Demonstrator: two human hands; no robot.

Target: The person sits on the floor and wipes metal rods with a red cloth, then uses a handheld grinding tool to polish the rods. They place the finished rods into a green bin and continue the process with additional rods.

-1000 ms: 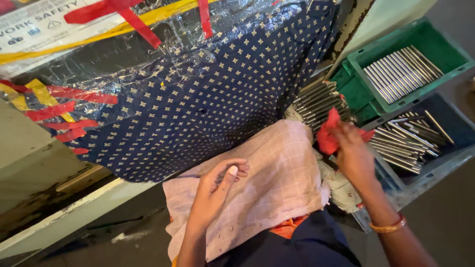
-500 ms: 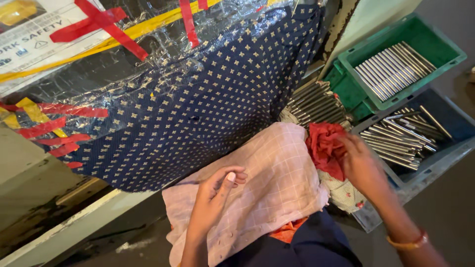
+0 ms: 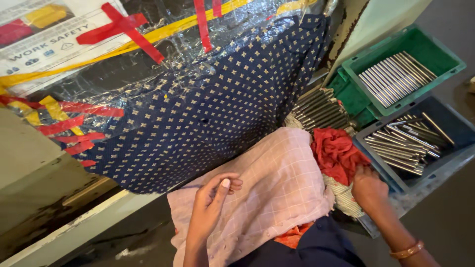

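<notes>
Pale pink checked cloth [image 3: 277, 193] at centre; red rag [image 3: 339, 153] at three o'clock of it; navy fabric with small cream motifs [image 3: 208, 113] at twelve o'clock; green crate [image 3: 448, 57] and blue-grey crate [image 3: 460, 131] holding silver rods [image 3: 396, 76] at two o'clock; red and yellow tape [image 3: 133, 37] at eleven o'clock.

Right-hand fingers [image 3: 360, 173] under red rag [image 3: 336, 152]

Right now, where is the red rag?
In the head view the red rag lies right of centre, beside the pink checked cloth, against the grey bin of metal rods, with the right hand touching its lower edge.
</notes>
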